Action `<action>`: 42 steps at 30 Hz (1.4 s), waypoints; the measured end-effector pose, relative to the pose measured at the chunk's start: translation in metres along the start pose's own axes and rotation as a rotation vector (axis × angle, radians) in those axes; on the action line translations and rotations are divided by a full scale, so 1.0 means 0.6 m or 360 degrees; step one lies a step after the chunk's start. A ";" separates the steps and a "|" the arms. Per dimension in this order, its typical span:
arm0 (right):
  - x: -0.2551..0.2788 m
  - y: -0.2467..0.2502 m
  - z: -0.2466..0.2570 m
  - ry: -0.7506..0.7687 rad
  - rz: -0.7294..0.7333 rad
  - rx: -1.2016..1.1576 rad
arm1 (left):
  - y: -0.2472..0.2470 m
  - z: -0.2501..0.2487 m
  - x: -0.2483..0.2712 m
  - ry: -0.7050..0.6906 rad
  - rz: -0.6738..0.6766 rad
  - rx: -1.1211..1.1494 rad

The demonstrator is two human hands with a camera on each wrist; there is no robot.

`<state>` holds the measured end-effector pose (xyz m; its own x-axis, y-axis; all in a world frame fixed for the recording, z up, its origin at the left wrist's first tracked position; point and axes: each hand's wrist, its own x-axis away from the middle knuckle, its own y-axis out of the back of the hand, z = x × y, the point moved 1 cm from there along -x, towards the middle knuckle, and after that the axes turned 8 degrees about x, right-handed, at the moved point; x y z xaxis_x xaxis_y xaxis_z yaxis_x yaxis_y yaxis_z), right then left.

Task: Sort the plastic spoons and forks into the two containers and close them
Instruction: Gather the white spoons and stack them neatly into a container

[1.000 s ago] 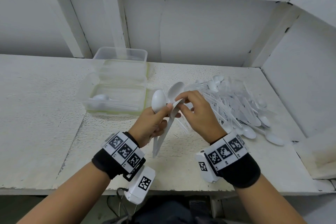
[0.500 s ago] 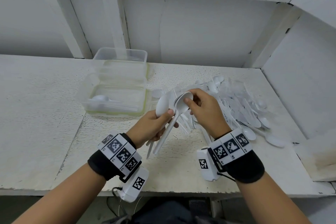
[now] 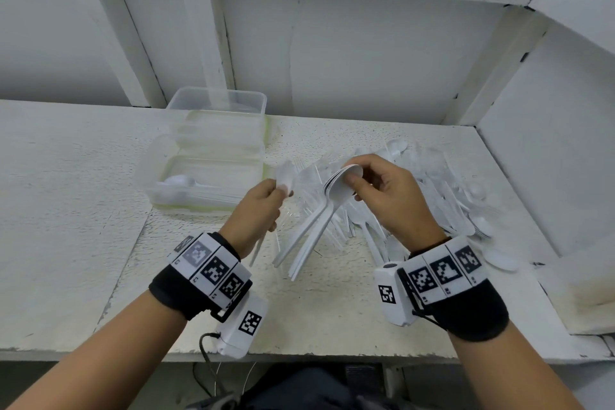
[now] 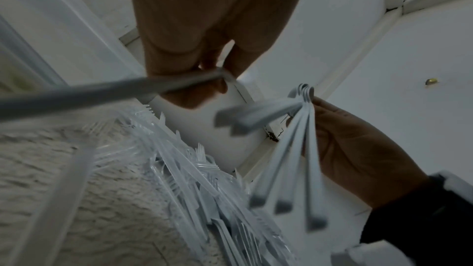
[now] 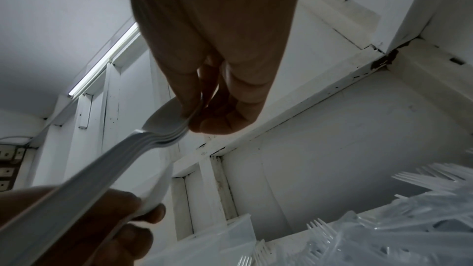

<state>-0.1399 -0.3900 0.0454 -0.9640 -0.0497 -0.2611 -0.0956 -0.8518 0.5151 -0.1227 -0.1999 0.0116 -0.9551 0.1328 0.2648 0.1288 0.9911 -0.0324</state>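
The right hand (image 3: 392, 200) pinches the nested bowls of a stack of white plastic spoons (image 3: 319, 220) between thumb and curled fingers, the handles fanning downward above the rough white painted wooden shelf (image 3: 83, 210). The left hand (image 3: 258, 210), just left of that stack, has its fingers curled around a single white plastic spoon (image 3: 285, 178), bowl up. Beyond and right of the stack lies the heap of loose white spoons and clear plastic forks (image 3: 442, 196). Left of the stack sits an open clear rectangular plastic container (image 3: 206, 183) with spoons inside; a second clear container (image 3: 218, 103) stands behind it.
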 end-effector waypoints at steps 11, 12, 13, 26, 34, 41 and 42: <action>-0.003 -0.037 -0.010 0.0056 -0.0081 0.0164 | -0.025 -0.007 0.019 -0.0063 0.0297 0.0275; -0.003 -0.038 -0.012 0.0041 -0.0111 0.0164 | -0.026 -0.007 0.019 -0.0056 0.0325 0.0295; -0.004 -0.040 -0.014 0.0025 -0.0139 0.0161 | -0.025 -0.007 0.018 -0.0056 0.0344 0.0309; -0.034 -0.038 -0.014 -0.0031 0.0233 -0.0212 | -0.002 -0.007 0.010 0.0337 0.0784 0.0643; -0.059 -0.036 0.003 0.0018 0.0362 -0.0419 | 0.006 -0.013 0.013 0.0536 0.1054 0.0468; -0.058 -0.057 0.016 0.0008 0.0398 -0.0377 | 0.007 -0.008 0.016 0.0529 0.0998 0.0473; -0.058 -0.059 0.016 -0.0005 0.0398 -0.0311 | 0.006 -0.010 0.017 0.0503 0.0922 0.0470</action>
<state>-0.1052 -0.3533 0.0442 -0.9524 -0.2688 -0.1437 0.1935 -0.8976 0.3961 -0.1304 -0.1951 0.0202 -0.6267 0.6742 0.3907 0.4709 0.7272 -0.4995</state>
